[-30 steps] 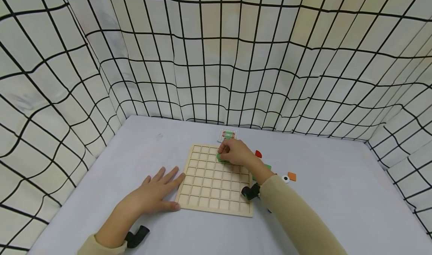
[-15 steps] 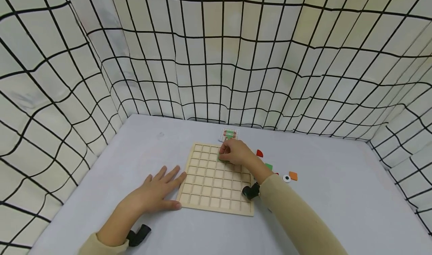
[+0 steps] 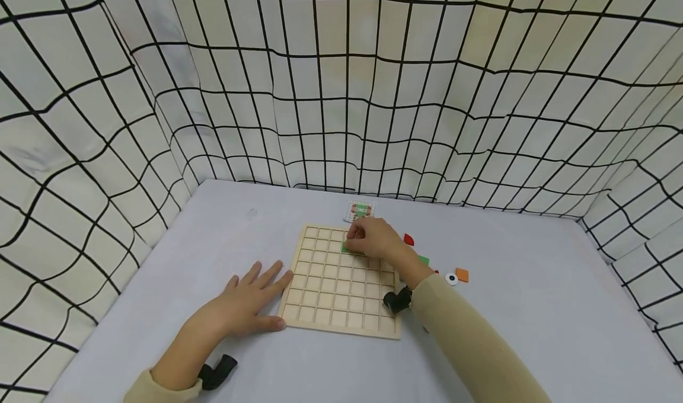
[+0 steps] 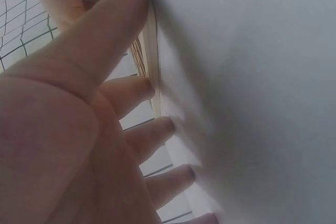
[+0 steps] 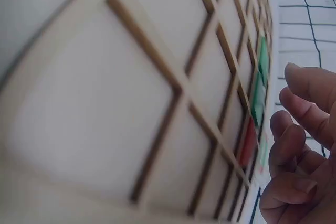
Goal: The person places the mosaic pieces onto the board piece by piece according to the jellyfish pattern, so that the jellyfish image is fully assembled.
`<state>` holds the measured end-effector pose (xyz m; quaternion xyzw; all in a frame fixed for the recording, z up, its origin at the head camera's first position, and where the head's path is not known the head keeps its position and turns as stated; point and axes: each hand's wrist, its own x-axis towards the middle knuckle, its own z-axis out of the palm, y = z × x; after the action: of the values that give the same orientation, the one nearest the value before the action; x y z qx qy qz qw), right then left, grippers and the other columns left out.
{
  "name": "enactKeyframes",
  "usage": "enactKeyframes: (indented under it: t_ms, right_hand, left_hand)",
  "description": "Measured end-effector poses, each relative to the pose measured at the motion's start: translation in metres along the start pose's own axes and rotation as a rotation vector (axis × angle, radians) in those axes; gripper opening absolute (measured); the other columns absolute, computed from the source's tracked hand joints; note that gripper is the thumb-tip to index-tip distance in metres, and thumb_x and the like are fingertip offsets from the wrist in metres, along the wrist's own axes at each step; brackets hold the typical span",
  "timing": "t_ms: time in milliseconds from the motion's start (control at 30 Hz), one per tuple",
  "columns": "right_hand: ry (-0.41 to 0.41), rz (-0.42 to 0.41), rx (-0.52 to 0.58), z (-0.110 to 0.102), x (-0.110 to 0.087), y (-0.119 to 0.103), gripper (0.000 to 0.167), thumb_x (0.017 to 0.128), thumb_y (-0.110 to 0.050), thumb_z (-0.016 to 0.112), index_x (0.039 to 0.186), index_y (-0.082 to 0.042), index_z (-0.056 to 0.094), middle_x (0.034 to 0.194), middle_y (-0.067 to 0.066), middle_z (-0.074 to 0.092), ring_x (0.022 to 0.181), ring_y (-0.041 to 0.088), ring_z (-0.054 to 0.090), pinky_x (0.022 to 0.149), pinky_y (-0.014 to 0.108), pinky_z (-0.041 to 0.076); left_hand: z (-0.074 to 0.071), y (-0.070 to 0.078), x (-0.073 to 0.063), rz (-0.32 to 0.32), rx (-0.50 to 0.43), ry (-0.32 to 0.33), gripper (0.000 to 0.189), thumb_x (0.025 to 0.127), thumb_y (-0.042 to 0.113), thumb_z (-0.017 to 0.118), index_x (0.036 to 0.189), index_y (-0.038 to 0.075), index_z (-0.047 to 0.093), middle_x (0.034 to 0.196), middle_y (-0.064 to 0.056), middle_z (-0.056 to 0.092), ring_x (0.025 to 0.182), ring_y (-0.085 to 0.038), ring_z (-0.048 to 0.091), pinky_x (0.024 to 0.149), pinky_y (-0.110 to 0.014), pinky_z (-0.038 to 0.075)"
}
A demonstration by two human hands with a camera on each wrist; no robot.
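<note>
The wooden grid board (image 3: 320, 284) lies flat mid-table in the head view. Over its far part is my right hand (image 3: 376, 238), fingers bent and fingertips beside a green tile (image 3: 345, 247). In the right wrist view, green pieces (image 5: 257, 98) and a red piece (image 5: 248, 142) sit in the grid by the right fingers (image 5: 287, 140); nothing shows pinched between them. The hand hides part of these pieces in the head view. Spread flat, my left hand (image 3: 248, 302) rests on the table, with thumb and forefinger touching the board's left edge.
Behind the board lies a small pattern card (image 3: 360, 210). To its right are a red piece (image 3: 408, 239), a green piece (image 3: 424, 261), a white disc with a dark dot (image 3: 451, 279) and an orange square (image 3: 462, 275). Black netting (image 3: 347, 101) encloses the white table.
The green tile under my right fingertips lies flatter in the board than a second ago. Both hands stay in nearly the same place; the head view shifts slightly.
</note>
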<state>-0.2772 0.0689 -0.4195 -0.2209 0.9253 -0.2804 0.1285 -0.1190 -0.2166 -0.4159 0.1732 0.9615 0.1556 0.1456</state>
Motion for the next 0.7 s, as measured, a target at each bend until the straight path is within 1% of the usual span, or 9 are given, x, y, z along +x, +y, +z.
enactKeyframes:
  t_ms: [100, 267, 400, 500, 567, 700]
  right_hand:
    - [0.034, -0.007, 0.049, -0.012, -0.006, 0.013, 0.014, 0.095, -0.032, 0.068, 0.101, -0.019, 0.068, 0.092, -0.002, 0.063, 0.081, 0.016, 0.056, 0.072, 0.033, 0.048]
    - [0.106, 0.010, 0.125, -0.035, -0.024, 0.037, 0.015, 0.096, -0.028, 0.067, 0.103, -0.016, 0.069, 0.094, 0.002, 0.065, 0.082, 0.019, 0.058, 0.070, 0.034, 0.049]
    - [0.144, 0.040, 0.128, -0.048, -0.040, 0.059, 0.016, 0.096, -0.029, 0.067, 0.104, -0.016, 0.070, 0.096, 0.001, 0.066, 0.086, 0.018, 0.061, 0.070, 0.032, 0.052]
    - [0.155, 0.079, 0.145, -0.054, -0.054, 0.072, 0.018, 0.095, -0.031, 0.067, 0.106, -0.017, 0.069, 0.100, 0.001, 0.066, 0.088, 0.020, 0.061, 0.074, 0.032, 0.053]
    - [0.154, 0.119, 0.178, -0.056, -0.063, 0.078, 0.018, 0.095, -0.033, 0.068, 0.106, -0.019, 0.069, 0.101, 0.001, 0.066, 0.090, 0.021, 0.060, 0.075, 0.033, 0.053]
    - [0.139, 0.148, 0.205, -0.056, -0.079, 0.087, 0.018, 0.095, -0.031, 0.068, 0.107, -0.018, 0.068, 0.102, 0.002, 0.065, 0.093, 0.023, 0.058, 0.076, 0.033, 0.052]
  left_hand:
    - [0.000, 0.001, 0.001, 0.003, 0.002, -0.003, 0.092, 0.083, 0.059, 0.070, 0.157, 0.019, 0.034, 0.165, -0.014, 0.021, 0.148, -0.053, 0.013, 0.105, -0.081, 0.017]
    - [0.000, 0.002, 0.001, 0.003, 0.002, -0.009, 0.093, 0.082, 0.059, 0.070, 0.157, 0.018, 0.034, 0.165, -0.015, 0.021, 0.147, -0.054, 0.014, 0.104, -0.081, 0.018]
    - [0.000, 0.002, 0.001, 0.010, 0.001, -0.011, 0.092, 0.083, 0.060, 0.069, 0.157, 0.018, 0.034, 0.165, -0.016, 0.021, 0.147, -0.055, 0.014, 0.103, -0.082, 0.018]
    - [0.000, 0.003, 0.002, 0.018, 0.008, -0.005, 0.091, 0.084, 0.060, 0.068, 0.157, 0.018, 0.034, 0.165, -0.016, 0.021, 0.147, -0.055, 0.015, 0.102, -0.082, 0.018]
    - [-0.001, 0.003, 0.001, 0.020, 0.009, -0.003, 0.091, 0.084, 0.059, 0.068, 0.157, 0.018, 0.033, 0.165, -0.015, 0.021, 0.147, -0.054, 0.014, 0.102, -0.082, 0.018]
    - [-0.002, 0.004, 0.000, 0.027, 0.004, -0.002, 0.090, 0.085, 0.058, 0.068, 0.157, 0.018, 0.033, 0.165, -0.015, 0.020, 0.147, -0.054, 0.014, 0.102, -0.082, 0.018]
